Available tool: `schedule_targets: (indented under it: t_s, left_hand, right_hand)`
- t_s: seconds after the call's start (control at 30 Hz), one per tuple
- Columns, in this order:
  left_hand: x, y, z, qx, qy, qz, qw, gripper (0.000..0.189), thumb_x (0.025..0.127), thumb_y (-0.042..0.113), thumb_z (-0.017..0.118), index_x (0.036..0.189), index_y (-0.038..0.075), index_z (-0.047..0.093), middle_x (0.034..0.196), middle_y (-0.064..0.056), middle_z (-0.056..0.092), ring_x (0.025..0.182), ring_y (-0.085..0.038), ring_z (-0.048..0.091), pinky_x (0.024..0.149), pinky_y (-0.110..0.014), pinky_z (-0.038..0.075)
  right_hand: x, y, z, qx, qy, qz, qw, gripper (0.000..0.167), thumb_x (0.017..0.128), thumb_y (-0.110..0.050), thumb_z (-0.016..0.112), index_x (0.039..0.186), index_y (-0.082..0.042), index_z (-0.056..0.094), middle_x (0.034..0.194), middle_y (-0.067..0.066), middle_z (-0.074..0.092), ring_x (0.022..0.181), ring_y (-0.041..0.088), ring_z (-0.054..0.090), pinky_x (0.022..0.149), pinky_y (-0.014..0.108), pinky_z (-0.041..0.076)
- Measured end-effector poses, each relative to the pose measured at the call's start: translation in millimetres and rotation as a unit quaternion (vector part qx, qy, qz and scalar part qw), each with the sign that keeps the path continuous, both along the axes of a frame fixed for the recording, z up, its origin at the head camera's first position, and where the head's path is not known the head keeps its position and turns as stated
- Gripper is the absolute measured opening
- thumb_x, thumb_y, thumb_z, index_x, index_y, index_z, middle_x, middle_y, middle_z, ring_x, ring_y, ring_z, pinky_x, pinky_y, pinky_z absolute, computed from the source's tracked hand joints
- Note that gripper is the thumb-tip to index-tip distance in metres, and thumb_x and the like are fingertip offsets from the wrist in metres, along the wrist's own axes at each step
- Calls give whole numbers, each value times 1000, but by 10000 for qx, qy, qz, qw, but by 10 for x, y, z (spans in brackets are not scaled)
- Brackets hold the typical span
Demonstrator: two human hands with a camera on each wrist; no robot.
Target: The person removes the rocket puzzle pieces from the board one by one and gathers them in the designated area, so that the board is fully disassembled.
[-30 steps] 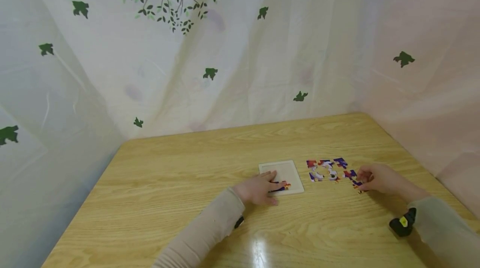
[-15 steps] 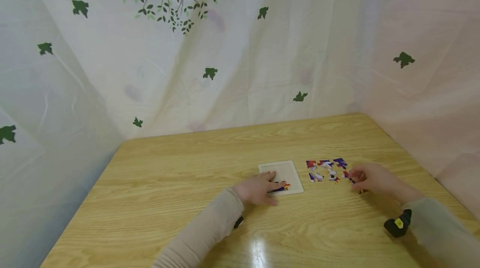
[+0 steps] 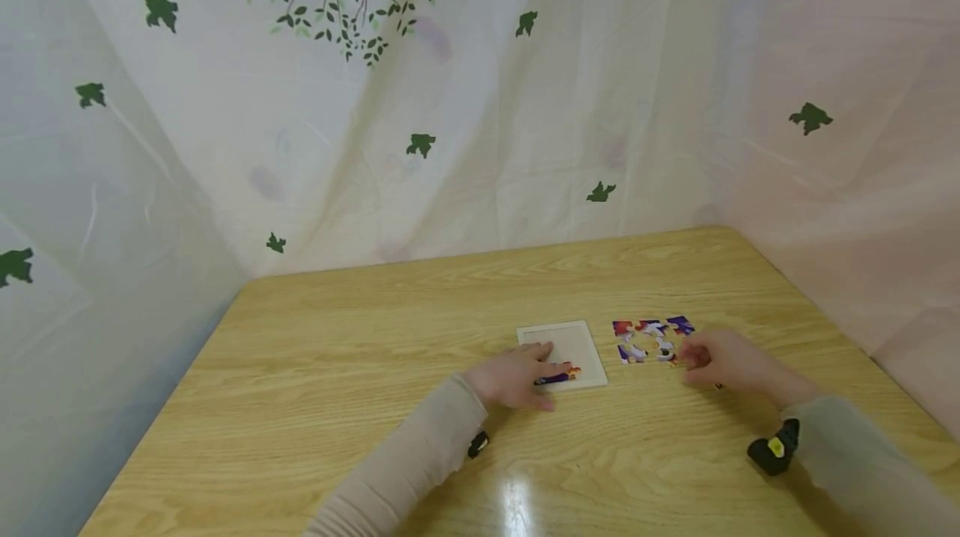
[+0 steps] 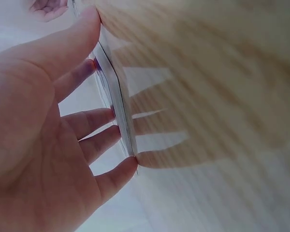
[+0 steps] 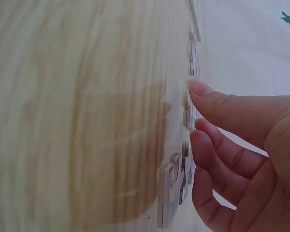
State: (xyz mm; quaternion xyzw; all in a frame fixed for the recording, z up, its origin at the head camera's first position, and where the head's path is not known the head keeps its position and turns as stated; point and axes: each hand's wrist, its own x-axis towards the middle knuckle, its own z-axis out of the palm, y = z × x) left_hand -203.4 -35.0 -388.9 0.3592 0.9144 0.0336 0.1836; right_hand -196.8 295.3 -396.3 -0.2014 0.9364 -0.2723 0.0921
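Observation:
My left hand (image 3: 517, 378) rests with spread fingers on a shallow pale puzzle tray (image 3: 592, 353). Joined puzzle pieces (image 3: 553, 373) in purple and orange lie along its near edge, partly under the fingers. In the left wrist view the fingertips of my left hand (image 4: 43, 121) touch the tray's edge (image 4: 117, 94). My right hand (image 3: 738, 366) hovers low at the right end of the loose puzzle pieces (image 3: 633, 353). In the right wrist view thumb and forefinger of my right hand (image 5: 241, 150) stand apart beside a puzzle piece (image 5: 187, 111); no piece is visibly lifted.
The loose pieces form a small cluster right of the tray on the wooden table (image 3: 360, 337). More pieces (image 5: 171, 188) lie under my right hand. A pale curtain (image 3: 480, 120) with printed leaves rises behind and beside the table.
My right hand has moved left over the loose pieces and now covers the ones at the cluster's right end. My left hand has stayed on the tray.

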Motion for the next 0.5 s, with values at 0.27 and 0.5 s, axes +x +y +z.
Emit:
schedule_targets:
  t_s: [0.27, 0.5]
  left_hand:
    - [-9, 7, -10, 248, 33, 5, 9997, 61, 89, 41, 61, 144, 25, 41, 155, -11, 28, 142, -25, 27, 115, -35, 26]
    - [-12, -28, -32, 427, 106, 8, 9990, 58, 91, 41, 60, 143, 21, 44, 153, -13, 30, 140, -26, 32, 113, -34, 29]
  right_hand:
    - [-56, -178, -18, -128, -186, 11, 9997, 15, 79, -12, 75, 86, -8, 61, 77, -3, 56, 69, 9, 48, 58, 22, 41]
    - [-95, -378, -3, -247, 61, 406, 9989, 16, 79, -12, 75, 79, -10, 58, 72, -5, 51, 66, 6, 44, 58, 22, 37]
